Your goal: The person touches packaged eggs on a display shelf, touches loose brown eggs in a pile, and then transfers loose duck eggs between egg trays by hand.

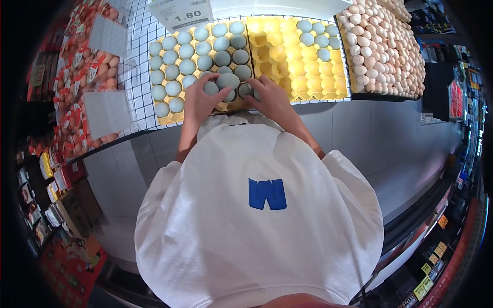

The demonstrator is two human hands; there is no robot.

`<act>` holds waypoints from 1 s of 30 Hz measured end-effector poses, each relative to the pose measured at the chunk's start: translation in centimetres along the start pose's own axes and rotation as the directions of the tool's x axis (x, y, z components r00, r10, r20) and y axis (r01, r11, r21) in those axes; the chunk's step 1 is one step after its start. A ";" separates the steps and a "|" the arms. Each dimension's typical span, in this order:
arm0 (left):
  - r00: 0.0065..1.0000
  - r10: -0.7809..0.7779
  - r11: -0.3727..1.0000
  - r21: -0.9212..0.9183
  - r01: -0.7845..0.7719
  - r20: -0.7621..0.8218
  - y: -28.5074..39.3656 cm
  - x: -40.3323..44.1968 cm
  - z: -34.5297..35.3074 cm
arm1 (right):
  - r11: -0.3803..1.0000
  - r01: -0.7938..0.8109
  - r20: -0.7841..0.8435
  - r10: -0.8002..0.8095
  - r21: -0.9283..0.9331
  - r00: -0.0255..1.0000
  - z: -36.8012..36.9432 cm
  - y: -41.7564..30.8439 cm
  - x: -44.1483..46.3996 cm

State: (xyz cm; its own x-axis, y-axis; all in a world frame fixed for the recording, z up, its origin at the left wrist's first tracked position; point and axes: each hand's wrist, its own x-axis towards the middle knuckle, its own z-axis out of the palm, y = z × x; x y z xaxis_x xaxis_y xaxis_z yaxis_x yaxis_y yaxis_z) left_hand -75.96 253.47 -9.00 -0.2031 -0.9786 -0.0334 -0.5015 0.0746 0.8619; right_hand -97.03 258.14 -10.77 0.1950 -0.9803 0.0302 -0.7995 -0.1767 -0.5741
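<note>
My left hand (201, 98) is over the front of the left egg tray, its thumb and fingers closed around a pale blue-green egg (227, 80) that sits higher than the eggs about it. To its right, my right hand (271, 97) bends its fingers around another egg (246, 91) at the tray's front right corner; part of that egg is hidden by the fingers. Rows of blue-green eggs (187, 66) fill much of the yellow tray (169, 121). Beside it, a second yellow tray (306, 69) has several similar eggs (319, 40) at its back right and many bare cups.
A price sign (181, 14) reading 1.80 stands behind the left tray. Brown eggs (380, 56) are piled at the right. Red-and-clear packs of eggs (87, 77) lie at the left, beyond a white grid-patterned surface (137, 66). The grey counter front (308, 123) drops below the trays.
</note>
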 end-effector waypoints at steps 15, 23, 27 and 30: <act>0.964 0.118 0.993 -0.018 -0.118 0.237 3.8 1.2 2.7 | 0.948 0.026 -0.549 0.162 0.318 0.820 -1.0 4.9 -1.0; 0.877 0.233 0.881 0.291 -0.373 0.421 4.7 2.9 6.6 | 0.990 0.062 -0.631 0.033 0.128 0.775 0.3 6.7 -1.4; 0.865 0.236 0.822 0.384 -0.421 0.443 4.3 3.4 7.7 | 0.988 0.076 -0.620 0.024 0.134 0.785 1.4 6.8 -1.5; 0.838 0.267 0.772 0.415 -0.481 0.475 4.2 3.5 7.9 | 0.994 0.109 -0.625 -0.065 0.033 0.778 2.1 6.8 -1.3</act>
State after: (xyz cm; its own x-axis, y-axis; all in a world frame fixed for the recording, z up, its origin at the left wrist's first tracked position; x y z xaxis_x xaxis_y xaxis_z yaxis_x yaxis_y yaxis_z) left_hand -85.40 251.90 -9.43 -0.7038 -0.7094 -0.0379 -0.6386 0.6083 0.4713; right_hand -101.59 258.42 -16.42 -0.1519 -0.8059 0.5723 -0.7546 -0.2794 -0.5937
